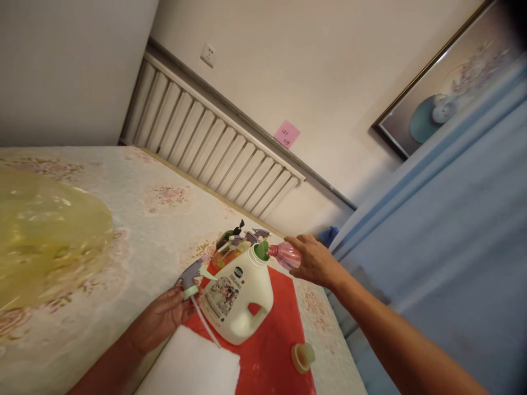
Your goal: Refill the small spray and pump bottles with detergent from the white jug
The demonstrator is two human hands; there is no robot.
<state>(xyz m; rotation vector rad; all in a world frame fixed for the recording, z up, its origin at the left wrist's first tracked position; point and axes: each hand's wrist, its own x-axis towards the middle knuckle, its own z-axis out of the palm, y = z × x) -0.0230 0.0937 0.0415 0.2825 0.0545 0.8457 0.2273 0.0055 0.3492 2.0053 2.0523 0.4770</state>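
Observation:
A white detergent jug (241, 299) stands uncapped on a red mat (280, 351). My right hand (315, 260) grips a small pink bottle (286, 255), tipped sideways with its neck at the jug's green mouth (260, 250). My left hand (164, 315) is closed on a grey spray-trigger head (191, 277) whose thin dip tube (206, 326) hangs down beside the jug. The jug's pale green cap (303, 356) lies on the mat to the right.
Several spray bottles (234, 241) lie behind the jug. A white cloth (193, 370) covers the mat's near-left corner. A yellow translucent sheet (45, 230) lies at left on the floral tablecloth (135, 219). A radiator (214, 142) and blue curtain (444, 263) border the table.

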